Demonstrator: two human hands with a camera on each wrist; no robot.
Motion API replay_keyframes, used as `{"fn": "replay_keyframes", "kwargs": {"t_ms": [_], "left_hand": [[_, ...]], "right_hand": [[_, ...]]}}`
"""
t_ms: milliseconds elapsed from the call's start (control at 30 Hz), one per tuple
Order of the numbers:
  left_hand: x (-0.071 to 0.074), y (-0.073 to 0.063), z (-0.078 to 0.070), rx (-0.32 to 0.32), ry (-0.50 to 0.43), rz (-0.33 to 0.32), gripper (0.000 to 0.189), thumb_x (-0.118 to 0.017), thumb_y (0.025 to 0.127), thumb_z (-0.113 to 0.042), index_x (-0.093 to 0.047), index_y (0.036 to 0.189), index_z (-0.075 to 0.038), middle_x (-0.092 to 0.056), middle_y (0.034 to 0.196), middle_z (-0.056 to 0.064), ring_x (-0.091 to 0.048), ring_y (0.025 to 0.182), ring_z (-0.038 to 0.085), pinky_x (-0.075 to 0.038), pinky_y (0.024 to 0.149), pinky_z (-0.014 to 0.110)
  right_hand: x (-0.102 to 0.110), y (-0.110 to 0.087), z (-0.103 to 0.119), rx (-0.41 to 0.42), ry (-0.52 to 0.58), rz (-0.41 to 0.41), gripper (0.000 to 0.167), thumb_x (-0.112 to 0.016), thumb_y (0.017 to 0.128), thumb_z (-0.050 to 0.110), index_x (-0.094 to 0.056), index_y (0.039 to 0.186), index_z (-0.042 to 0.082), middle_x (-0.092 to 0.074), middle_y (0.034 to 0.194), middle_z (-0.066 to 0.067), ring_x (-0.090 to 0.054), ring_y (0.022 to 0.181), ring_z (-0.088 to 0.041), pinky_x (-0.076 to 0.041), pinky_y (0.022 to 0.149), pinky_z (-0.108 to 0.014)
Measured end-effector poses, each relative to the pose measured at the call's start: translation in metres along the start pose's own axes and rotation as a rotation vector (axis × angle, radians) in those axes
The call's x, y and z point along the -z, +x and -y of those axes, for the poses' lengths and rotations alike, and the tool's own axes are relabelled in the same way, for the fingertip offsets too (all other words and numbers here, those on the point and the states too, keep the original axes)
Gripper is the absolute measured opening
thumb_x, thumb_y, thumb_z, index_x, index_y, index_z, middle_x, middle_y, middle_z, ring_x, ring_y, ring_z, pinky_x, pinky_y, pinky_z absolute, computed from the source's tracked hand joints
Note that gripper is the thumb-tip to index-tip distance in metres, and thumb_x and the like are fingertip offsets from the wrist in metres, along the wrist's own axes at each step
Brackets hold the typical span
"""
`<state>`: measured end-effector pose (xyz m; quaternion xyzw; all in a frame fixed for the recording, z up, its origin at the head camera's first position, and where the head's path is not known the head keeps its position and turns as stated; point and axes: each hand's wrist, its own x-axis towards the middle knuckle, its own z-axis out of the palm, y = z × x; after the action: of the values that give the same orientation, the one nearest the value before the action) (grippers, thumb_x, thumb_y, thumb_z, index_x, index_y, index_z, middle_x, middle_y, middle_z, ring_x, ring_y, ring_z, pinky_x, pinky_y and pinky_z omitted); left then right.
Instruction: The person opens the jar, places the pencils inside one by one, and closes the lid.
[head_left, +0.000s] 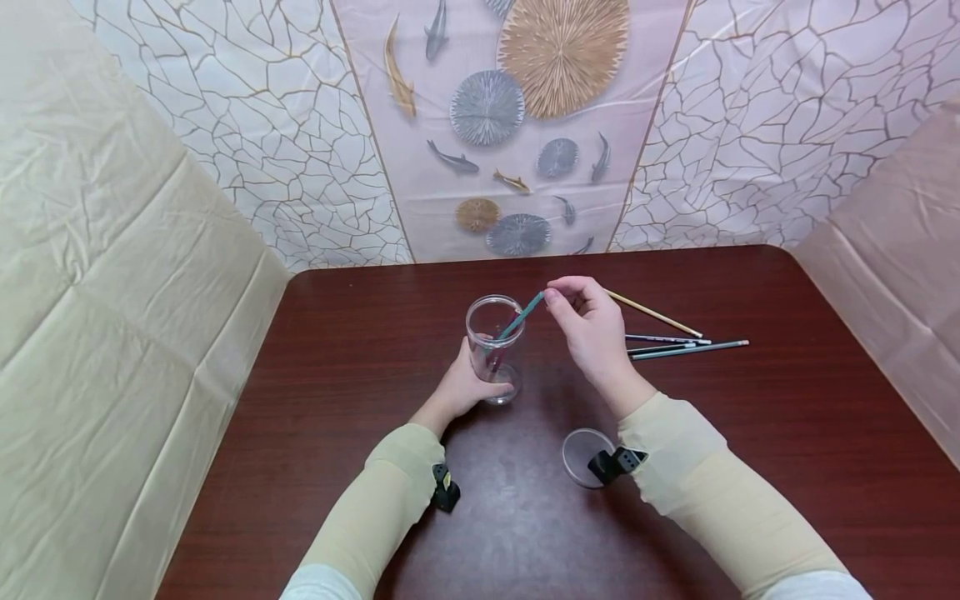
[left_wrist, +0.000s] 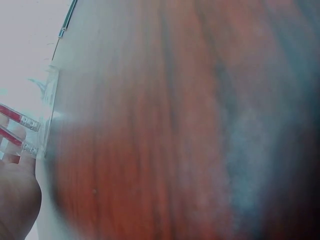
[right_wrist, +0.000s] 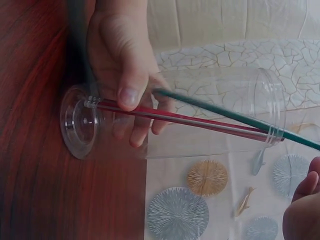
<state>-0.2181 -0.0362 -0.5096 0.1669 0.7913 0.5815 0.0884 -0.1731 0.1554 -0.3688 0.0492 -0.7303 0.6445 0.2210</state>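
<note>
My left hand (head_left: pixel 461 383) grips a tall clear jar (head_left: pixel 513 367) around its lower side, thumb toward the near side. The jar stands upright on the table. My right hand (head_left: pixel 592 333) pinches the upper end of a green pencil (head_left: pixel 522 314) between thumb and fingertips. That pencil slants down through the open mouth, its lower end inside the jar above the bottom in the right wrist view. Red pencil (right_wrist: pixel 200 123) leans inside the jar, its metal-banded end at the bottom. The left wrist view shows red, metal-banded shafts (left_wrist: pixel 15 115) by the left hand.
To the right of my right hand, a yellow pencil (head_left: pixel 656 313), dark pencils (head_left: pixel 667 338) and a teal pencil (head_left: pixel 693 350) lie on the brown table (head_left: pixel 360 350). A clear round lid (head_left: pixel 579 454) lies near my right wrist. Patterned cloth (head_left: pixel 480 183) hangs behind the table.
</note>
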Motion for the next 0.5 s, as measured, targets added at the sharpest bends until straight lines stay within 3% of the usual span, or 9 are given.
{"fn": "replay_keyframes", "kwargs": {"t_ms": [167,500], "left_hand": [[0.001,-0.001,0.0,0.004,0.017,-0.001,0.098,-0.088,0.062,-0.019,-0.027,0.139,-0.009,-0.047,0.135,0.006,-0.042,0.124,0.018,-0.029,0.104,0.041],[0.001,-0.001,0.0,-0.014,0.002,0.005,0.094,-0.087,0.062,-0.016,-0.031,0.138,-0.021,-0.048,0.134,0.002,-0.044,0.121,0.015,-0.03,0.103,0.04]], "right_hand": [[0.003,-0.001,-0.004,-0.008,-0.021,0.002,0.023,-0.063,0.09,0.012,-0.063,0.108,-0.003,-0.065,0.091,-0.001,-0.06,0.078,-0.008,-0.047,0.068,-0.018],[0.012,-0.002,-0.015,-0.012,0.028,-0.034,0.023,-0.063,0.09,0.01,-0.063,0.107,-0.004,-0.065,0.086,-0.003,-0.06,0.077,-0.011,-0.047,0.067,-0.018]]}}
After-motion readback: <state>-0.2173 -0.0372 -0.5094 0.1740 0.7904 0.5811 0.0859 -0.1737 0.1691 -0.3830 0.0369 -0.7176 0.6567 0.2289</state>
